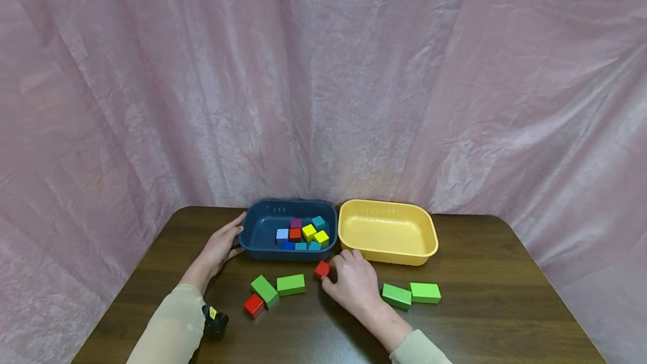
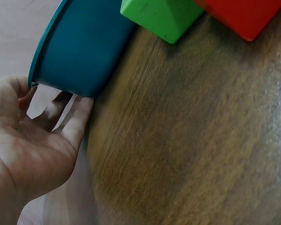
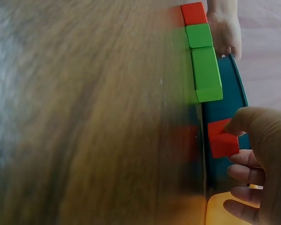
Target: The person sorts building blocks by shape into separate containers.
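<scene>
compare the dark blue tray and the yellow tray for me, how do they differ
Contents: the dark blue tray holds several coloured cubes, while none show inside the yellow tray.
Colour: the dark blue tray is deep and dark, the yellow tray bright and light.
Place: the dark blue tray sits on the left, the yellow tray on the right.
Shared: both are open-topped, roundish-cornered rectangles on the wooden table.
</scene>
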`<action>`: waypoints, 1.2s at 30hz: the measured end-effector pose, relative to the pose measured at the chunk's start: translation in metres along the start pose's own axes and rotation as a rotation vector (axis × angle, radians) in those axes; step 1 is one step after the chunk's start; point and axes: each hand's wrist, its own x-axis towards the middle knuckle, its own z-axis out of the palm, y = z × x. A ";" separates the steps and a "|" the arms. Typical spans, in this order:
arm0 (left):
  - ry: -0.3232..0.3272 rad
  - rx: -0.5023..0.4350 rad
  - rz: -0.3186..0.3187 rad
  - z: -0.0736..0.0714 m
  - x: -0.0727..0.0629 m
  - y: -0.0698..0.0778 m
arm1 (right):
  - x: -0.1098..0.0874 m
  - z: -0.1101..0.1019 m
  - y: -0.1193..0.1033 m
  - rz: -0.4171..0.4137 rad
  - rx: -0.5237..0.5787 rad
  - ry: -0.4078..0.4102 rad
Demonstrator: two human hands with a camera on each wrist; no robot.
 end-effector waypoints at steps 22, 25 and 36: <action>-0.010 0.013 0.008 0.000 -0.001 -0.001 | -0.001 -0.020 -0.001 -0.074 0.046 0.053; -0.008 0.014 0.008 0.001 -0.002 0.000 | -0.001 -0.023 -0.001 -0.069 0.054 0.043; -0.013 0.009 0.013 0.001 -0.003 0.001 | 0.003 -0.032 -0.001 -0.095 0.071 0.077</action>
